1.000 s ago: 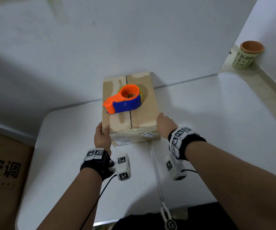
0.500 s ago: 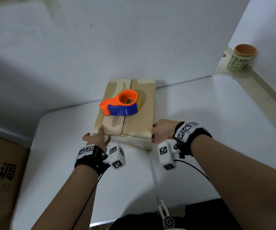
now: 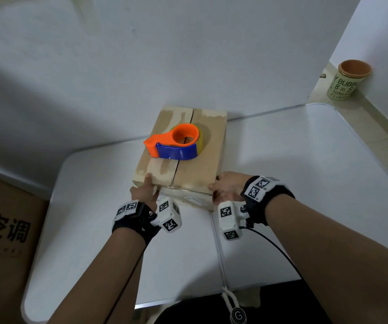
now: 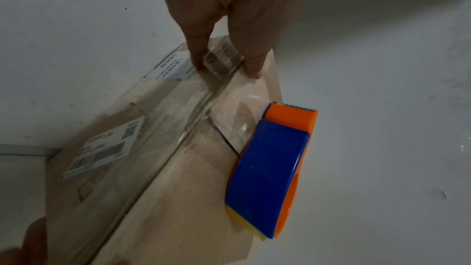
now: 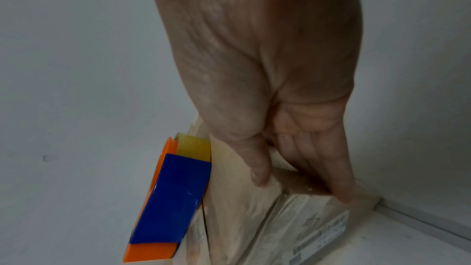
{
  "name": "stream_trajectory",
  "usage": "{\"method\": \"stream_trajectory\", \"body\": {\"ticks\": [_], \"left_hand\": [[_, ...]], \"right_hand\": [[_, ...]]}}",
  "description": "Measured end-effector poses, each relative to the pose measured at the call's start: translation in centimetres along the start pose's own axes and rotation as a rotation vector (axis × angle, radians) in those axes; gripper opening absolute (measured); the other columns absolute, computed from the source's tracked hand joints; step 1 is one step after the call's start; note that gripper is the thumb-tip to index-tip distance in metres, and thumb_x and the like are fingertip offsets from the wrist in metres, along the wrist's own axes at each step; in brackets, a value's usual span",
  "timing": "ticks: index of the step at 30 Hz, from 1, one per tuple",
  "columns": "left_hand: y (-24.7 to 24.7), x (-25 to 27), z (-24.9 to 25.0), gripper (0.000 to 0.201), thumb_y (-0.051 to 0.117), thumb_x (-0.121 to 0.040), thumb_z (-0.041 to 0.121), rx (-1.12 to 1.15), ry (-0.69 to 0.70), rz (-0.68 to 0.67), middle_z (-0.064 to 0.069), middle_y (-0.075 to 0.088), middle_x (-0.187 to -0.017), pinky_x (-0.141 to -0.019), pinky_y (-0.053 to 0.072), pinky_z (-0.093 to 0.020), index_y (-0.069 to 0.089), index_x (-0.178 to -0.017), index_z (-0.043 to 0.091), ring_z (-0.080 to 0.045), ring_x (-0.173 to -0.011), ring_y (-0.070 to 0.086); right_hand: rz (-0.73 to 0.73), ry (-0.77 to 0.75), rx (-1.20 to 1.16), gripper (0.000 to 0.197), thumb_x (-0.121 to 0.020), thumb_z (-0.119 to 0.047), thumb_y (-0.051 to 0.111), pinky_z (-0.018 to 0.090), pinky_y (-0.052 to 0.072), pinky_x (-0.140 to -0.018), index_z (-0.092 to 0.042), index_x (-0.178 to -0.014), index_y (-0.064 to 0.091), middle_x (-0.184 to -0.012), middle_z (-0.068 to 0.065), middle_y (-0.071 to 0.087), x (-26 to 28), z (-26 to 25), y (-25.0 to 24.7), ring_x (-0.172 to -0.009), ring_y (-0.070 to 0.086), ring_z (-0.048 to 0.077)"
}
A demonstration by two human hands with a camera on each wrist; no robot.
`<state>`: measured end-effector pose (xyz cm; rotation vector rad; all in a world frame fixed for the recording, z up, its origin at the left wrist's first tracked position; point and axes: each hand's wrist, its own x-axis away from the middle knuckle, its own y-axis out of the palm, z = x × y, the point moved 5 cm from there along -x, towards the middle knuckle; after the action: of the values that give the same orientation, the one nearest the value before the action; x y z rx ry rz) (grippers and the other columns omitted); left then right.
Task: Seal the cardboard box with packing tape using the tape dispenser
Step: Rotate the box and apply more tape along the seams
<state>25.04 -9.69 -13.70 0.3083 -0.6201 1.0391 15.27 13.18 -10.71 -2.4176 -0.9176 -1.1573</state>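
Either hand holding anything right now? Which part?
Both grip the brown cardboard box at its near corners: left hand the near-left, right hand the near-right. The orange-and-blue tape dispenser lies untouched on top.

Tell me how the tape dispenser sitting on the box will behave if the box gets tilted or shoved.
The dispenser lies flat on its side on the box, loose, so it probably won't roll. Its smooth plastic could slide on the taped top if tilted. It looks light; a sharp shove by either hand may shift it.
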Motion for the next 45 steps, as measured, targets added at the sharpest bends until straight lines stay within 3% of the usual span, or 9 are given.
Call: {"method": "stream_trajectory", "body": {"ticks": [7, 11, 15, 19, 23, 27, 35, 40, 45], "left_hand": [[1.6, 2.8, -0.6, 0.037, 0.071, -0.084, 0.028, -0.243, -0.159, -0.272, -0.009, 0.056, -0.097, -0.073, 0.056, -0.04, 0.058, -0.107, 0.001, -0.029, -0.096, 0.06], [0.5, 2.0, 1.7, 0.011, 0.062, -0.091, 0.015, -0.268, -0.185, -0.267, -0.006, 0.065, -0.053, -0.066, 0.054, -0.039, 0.057, -0.086, 0.006, -0.023, -0.053, 0.061], [-0.7, -0.8, 4.4, 0.025, 0.055, -0.092, 0.01, -0.392, 0.048, -0.155, -0.01, 0.063, -0.119, -0.075, 0.05, -0.037, 0.053, -0.116, 0.012, -0.029, -0.09, 0.061], [-1.8, -1.2, 3.9, 0.064, 0.059, -0.089, 0.032, -0.468, 0.029, -0.113, -0.013, 0.045, -0.139, -0.085, 0.054, -0.048, 0.031, -0.144, 0.017, -0.038, -0.108, 0.058], [-1.9, 1.7, -0.5, 0.088, 0.066, -0.081, 0.051, -0.374, -0.413, -0.408, -0.018, 0.031, -0.146, -0.086, 0.048, -0.065, 0.024, -0.143, 0.005, -0.049, -0.096, 0.064], [-1.6, 2.5, -0.7, 0.082, 0.063, -0.085, 0.047, -0.329, -0.523, -0.525, -0.035, 0.04, -0.139, -0.07, 0.058, -0.054, 0.025, -0.147, 0.009, -0.054, -0.089, 0.066], [-3.4, -0.8, 1.4, 0.056, 0.057, -0.089, 0.048, -0.498, -0.385, -0.442, -0.03, 0.066, -0.11, -0.084, 0.052, -0.061, 0.053, -0.122, 0.003, -0.052, -0.091, 0.066], [-4.7, -4.0, 2.9, 0.07, 0.06, -0.073, 0.067, -0.633, -0.199, -0.226, -0.019, 0.067, -0.101, -0.092, 0.048, -0.051, 0.058, -0.108, 0.006, -0.039, -0.096, 0.064], [-5.1, -6.3, 3.9, 0.059, 0.058, -0.071, 0.058, -0.402, 0.019, 0.045, -0.022, 0.063, -0.112, -0.09, 0.051, -0.043, 0.058, -0.094, 0.003, -0.034, -0.086, 0.062]], "right_hand": [[-0.111, 0.047, 0.101, 0.015, -0.1, -0.012, 0.047, 0.03, 0.049, -0.074, -0.004, -0.091, 0.054, -0.091, 0.015, 0.061, 1.3, 0.3, 0.0, -0.076, 0.061, 0.025], [-0.116, 0.073, 0.404, 0.043, -0.095, -0.038, 0.054, 0.03, 0.051, -0.075, -0.014, -0.131, 0.051, -0.131, 0.011, 0.057, 2.0, 0.3, -1.8, -0.104, 0.064, 0.028], [0.416, -0.144, 0.327, 0.031, -0.096, -0.014, 0.051, 0.034, 0.054, -0.082, -0.001, -0.123, 0.057, -0.123, 0.017, 0.063, 1.1, -2.4, -6.6, -0.098, 0.065, 0.028], [0.775, -0.325, 0.446, 0.037, -0.093, -0.009, 0.049, 0.039, 0.045, -0.098, -0.001, -0.128, 0.044, -0.133, 0.018, 0.041, 1.7, -4.8, -8.6, -0.117, 0.051, 0.038], [0.673, -0.373, 0.496, 0.056, -0.089, -0.012, 0.055, 0.038, 0.035, -0.109, -0.006, -0.14, 0.033, -0.146, 0.015, 0.027, 0.0, -6.2, -7.9, -0.132, 0.036, 0.035], [0.562, -0.32, 0.647, 0.072, -0.089, -0.025, 0.057, 0.041, 0.032, -0.112, -0.001, -0.147, 0.021, -0.146, 0.017, 0.027, -1.4, -7.5, -7.1, -0.136, 0.031, 0.033], [0.63, -0.278, 0.919, 0.047, -0.096, -0.035, 0.049, 0.036, 0.047, -0.086, 0.002, -0.125, 0.047, -0.129, 0.019, 0.044, 0.3, -7.2, -7.9, -0.111, 0.055, 0.035], [0.543, -0.259, 1.008, 0.037, -0.09, -0.018, 0.058, 0.024, 0.048, -0.053, -0.009, -0.055, 0.048, -0.066, 0.006, 0.062, 1.1, -7.4, -7.8, -0.065, 0.064, 0.024], [0.276, -0.224, 0.783, 0.016, -0.09, -0.016, 0.06, 0.02, 0.049, -0.051, -0.008, -0.078, 0.066, -0.07, 0.003, 0.066, 1.5, -6.3, -5.3, -0.058, 0.063, 0.013]]}}
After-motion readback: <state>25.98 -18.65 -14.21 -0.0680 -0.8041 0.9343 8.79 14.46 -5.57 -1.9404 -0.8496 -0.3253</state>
